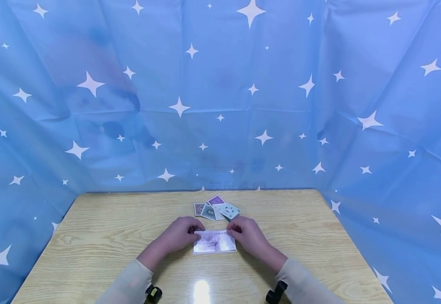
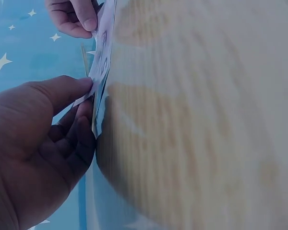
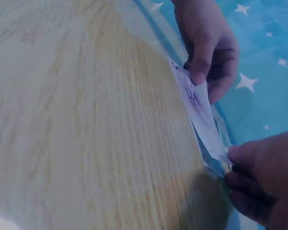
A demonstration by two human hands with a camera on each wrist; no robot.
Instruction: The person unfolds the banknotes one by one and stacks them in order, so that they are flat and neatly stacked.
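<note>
A pale purple printed banknote (image 1: 215,242) lies wide across the near middle of the table, low over its surface. My left hand (image 1: 179,233) pinches its left end near the upper corner, thumb on top. At the other end, my right hand (image 1: 248,234) pinches the upper right corner between thumb and fingers. In the right wrist view the purple note (image 3: 198,103) bends up a little, and a second thin edge shows beneath it. The left wrist view has the left thumb (image 2: 67,91) on the note's face, the other fingers curled under it.
Just beyond the hands, several small printed card-like papers (image 1: 209,212), purple, green and pale, overlap in a loose fan. The wooden table (image 1: 102,236) ends at a blue star-patterned curtain (image 1: 220,93). A bright glare spot (image 1: 201,291) sits near the front.
</note>
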